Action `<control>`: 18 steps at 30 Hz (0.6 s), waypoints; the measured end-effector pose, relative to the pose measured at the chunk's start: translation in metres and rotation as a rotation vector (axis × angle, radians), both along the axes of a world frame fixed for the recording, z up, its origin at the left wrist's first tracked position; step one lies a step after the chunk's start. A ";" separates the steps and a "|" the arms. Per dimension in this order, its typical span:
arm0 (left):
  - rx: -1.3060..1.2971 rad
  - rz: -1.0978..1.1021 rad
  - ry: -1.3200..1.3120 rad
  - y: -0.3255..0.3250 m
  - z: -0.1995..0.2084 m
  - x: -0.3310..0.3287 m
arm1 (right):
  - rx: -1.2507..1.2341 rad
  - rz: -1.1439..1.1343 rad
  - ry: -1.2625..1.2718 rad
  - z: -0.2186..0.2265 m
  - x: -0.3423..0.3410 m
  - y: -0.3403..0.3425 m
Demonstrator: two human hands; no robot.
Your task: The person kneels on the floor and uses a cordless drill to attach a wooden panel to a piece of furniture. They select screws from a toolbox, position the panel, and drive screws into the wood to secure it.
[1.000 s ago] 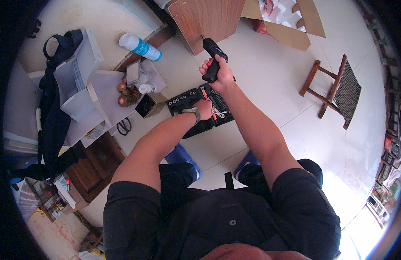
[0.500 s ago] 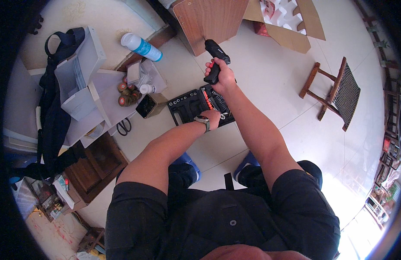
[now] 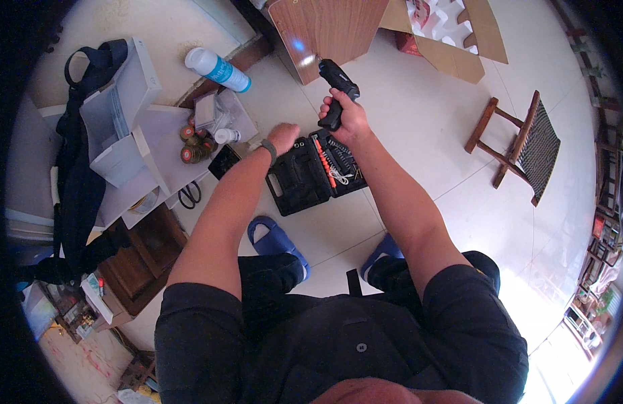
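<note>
The right hand has its grip closed around the handle of a black power screwdriver, fingers wrapped below the body, the nose pointing up and away toward a wood-grain panel. A bright light spot falls on the panel just beside the nose; whether the tip touches the face is too small to tell. For steady driving, the wrist would do best in line with the tool's body, the tip square to the panel, with firm, even pressure behind it, since a slanted tip could slip and scratch the wood. The left hand hangs with curled fingers over the upper left edge of the open black tool case; I cannot tell if it pinches anything small. That hand would serve better braced on the panel, clear of the tip. The case lies on the tiled floor, an orange strip showing inside, close enough for swapping pieces without shifting the feet.
</note>
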State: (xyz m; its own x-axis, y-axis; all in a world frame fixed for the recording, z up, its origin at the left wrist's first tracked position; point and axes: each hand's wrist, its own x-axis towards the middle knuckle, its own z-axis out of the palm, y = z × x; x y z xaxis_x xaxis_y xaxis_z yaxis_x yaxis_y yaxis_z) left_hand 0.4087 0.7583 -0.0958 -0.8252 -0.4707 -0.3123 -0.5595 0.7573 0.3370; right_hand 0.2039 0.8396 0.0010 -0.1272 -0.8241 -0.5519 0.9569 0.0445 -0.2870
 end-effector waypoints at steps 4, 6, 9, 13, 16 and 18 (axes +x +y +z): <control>0.300 0.586 0.284 -0.033 0.008 0.002 | 0.020 -0.001 -0.005 0.003 0.002 -0.001; 0.639 0.933 0.403 -0.037 0.026 -0.015 | 0.032 0.000 0.012 0.004 0.000 0.001; 0.603 0.959 0.540 -0.048 0.026 -0.022 | 0.037 0.012 0.025 0.007 0.003 0.002; 0.366 0.752 0.791 -0.056 0.025 -0.032 | 0.024 0.019 0.037 0.011 0.004 0.001; 0.902 1.162 0.776 -0.045 0.070 -0.069 | 0.030 -0.001 0.051 0.002 -0.003 0.004; 0.984 1.241 0.791 -0.045 0.079 -0.080 | 0.033 -0.003 0.047 0.002 -0.003 0.003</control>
State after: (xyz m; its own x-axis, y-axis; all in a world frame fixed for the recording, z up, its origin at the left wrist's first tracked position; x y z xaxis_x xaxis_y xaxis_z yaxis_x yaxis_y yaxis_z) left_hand 0.3292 0.7137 -0.0173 -0.2408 -0.7791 -0.5789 -0.0864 -0.5768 0.8123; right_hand 0.2011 0.8429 0.0030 -0.1562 -0.8052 -0.5720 0.9426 0.0516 -0.3300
